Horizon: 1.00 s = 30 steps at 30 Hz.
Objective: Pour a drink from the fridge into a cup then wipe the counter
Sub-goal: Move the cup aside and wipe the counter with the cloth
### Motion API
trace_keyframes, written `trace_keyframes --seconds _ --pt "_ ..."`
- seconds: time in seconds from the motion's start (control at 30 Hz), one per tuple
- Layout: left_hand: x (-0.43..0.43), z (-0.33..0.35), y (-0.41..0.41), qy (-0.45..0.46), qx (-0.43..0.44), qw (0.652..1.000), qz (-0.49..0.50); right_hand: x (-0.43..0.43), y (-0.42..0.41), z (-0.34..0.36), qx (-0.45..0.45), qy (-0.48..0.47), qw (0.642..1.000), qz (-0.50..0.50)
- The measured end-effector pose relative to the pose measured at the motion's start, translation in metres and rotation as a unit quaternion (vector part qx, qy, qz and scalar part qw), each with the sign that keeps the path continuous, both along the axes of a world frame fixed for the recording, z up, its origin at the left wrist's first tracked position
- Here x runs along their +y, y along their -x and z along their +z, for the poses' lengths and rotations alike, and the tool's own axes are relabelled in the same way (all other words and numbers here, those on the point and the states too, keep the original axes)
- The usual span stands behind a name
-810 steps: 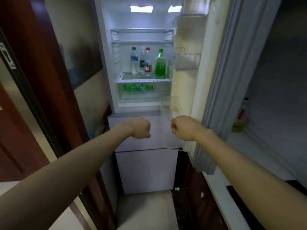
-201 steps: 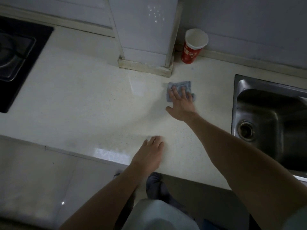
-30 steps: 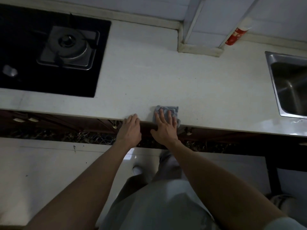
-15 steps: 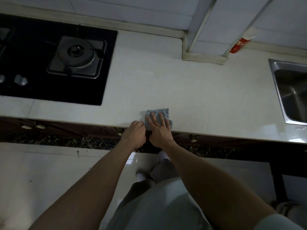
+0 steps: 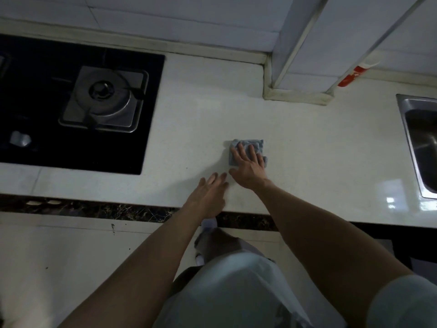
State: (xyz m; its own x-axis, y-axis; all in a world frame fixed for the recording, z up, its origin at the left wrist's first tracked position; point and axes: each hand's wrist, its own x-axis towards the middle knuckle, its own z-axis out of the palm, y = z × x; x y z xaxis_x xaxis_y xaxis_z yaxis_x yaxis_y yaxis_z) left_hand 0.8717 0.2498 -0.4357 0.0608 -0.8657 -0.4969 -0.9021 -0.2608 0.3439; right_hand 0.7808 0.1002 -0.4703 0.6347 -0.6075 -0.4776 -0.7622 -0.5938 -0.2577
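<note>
A folded blue-grey cloth [image 5: 256,145] lies flat on the pale counter [image 5: 201,129], a little way in from the front edge. My right hand [image 5: 248,168] presses on the cloth with straight, spread fingers. Just left of it, my left hand [image 5: 209,192] rests flat on the bare counter near the front edge, fingers straight. A red and white cup [image 5: 354,75] stands at the back right against the wall, partly hidden behind a tiled column [image 5: 300,67].
A black gas hob with a metal burner [image 5: 104,99] fills the counter's left side. A steel sink [image 5: 418,143] is set in at the far right. Below the counter edge lie a dark marbled strip and pale floor tiles.
My right hand has pushed the cloth away from the front edge toward the middle of the counter. My left hand has moved from the edge onto the counter top.
</note>
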Motion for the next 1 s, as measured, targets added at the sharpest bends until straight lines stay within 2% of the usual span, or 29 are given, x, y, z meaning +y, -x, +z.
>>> trace_keyframes --seconds 0.23,0.5,0.77,1.0 --pt "-0.041 -0.007 -0.027 -0.003 -0.06 0.997 -0.044 -0.065 -0.036 -0.004 -0.006 0.003 1.0 -0.003" --pt "-0.055 0.0 -0.043 -0.008 -0.059 0.993 -0.107 -0.149 -0.095 -0.006 -0.002 0.011 1.0 0.013" --pt "-0.071 0.007 -0.049 -0.007 -0.021 0.998 -0.066 -0.21 -0.148 -0.009 0.0 0.034 0.999 -0.011" --pt "-0.062 -0.006 -0.045 -0.023 -0.036 0.995 -0.086 -0.256 -0.183 -0.007 0.013 0.061 0.998 -0.023"
